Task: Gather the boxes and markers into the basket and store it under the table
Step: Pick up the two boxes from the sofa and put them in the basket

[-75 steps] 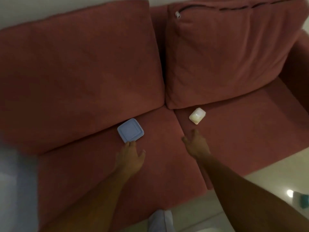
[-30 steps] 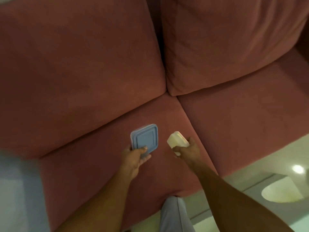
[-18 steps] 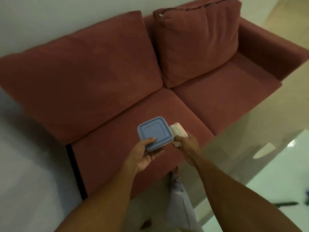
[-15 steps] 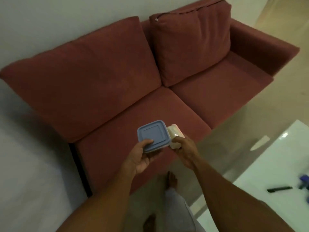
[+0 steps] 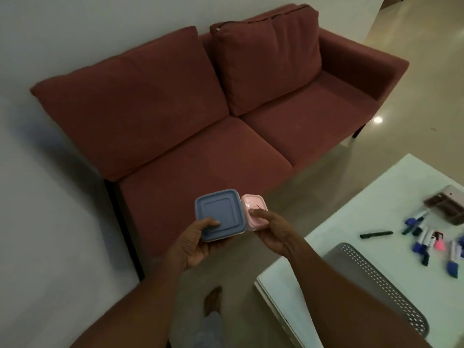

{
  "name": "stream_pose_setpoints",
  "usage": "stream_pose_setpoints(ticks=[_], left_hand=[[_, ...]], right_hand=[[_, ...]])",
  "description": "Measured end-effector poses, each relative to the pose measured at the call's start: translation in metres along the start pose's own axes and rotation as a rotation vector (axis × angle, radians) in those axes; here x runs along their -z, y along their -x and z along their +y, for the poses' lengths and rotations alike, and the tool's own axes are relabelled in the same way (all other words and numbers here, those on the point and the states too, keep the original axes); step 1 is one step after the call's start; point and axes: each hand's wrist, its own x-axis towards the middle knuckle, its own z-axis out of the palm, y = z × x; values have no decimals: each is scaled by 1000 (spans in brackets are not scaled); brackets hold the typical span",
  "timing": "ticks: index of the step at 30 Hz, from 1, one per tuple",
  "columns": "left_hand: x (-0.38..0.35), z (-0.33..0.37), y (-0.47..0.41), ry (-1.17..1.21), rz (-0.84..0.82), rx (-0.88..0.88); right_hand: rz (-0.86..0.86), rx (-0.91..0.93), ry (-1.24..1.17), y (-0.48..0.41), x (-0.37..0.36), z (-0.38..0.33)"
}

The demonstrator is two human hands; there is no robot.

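My left hand point(image 5: 193, 243) grips a square box with a blue lid point(image 5: 219, 214), thumb on top of the lid. Beside it, my right hand point(image 5: 272, 231) holds a smaller box with a pink lid point(image 5: 253, 205), thumb on its lid. Both boxes are held in the air in front of the sofa, their edges touching. On the white table point(image 5: 339, 237) at the right lie several markers point(image 5: 426, 241), one dark marker point(image 5: 375, 234) apart from the others. A grey perforated basket point(image 5: 376, 277) stands on the table's near part, partly hidden by my right forearm.
A dark red two-seat sofa point(image 5: 226, 156) stands against the wall ahead. A brownish box-like thing point(image 5: 447, 208) sits at the table's far right edge. My foot point(image 5: 213, 301) is on the tiled floor between sofa and table.
Both hands lifted the boxes off the sofa seat and drew them back. The view has swung right, bringing the table, markers and basket into sight.
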Motion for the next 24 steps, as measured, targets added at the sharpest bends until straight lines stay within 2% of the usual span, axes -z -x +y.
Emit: stream_pose_setpoints(ticks=[7, 12, 24], left_hand=[[-36, -146, 70, -71, 76, 85], [-64, -221, 115, -46, 105, 66], [-101, -387, 221, -62, 43, -45]], right_hand=[[-5, -124, 86, 89, 126, 53], [-9, -106, 116, 150, 180, 74], [11, -57, 217, 300, 296, 111]])
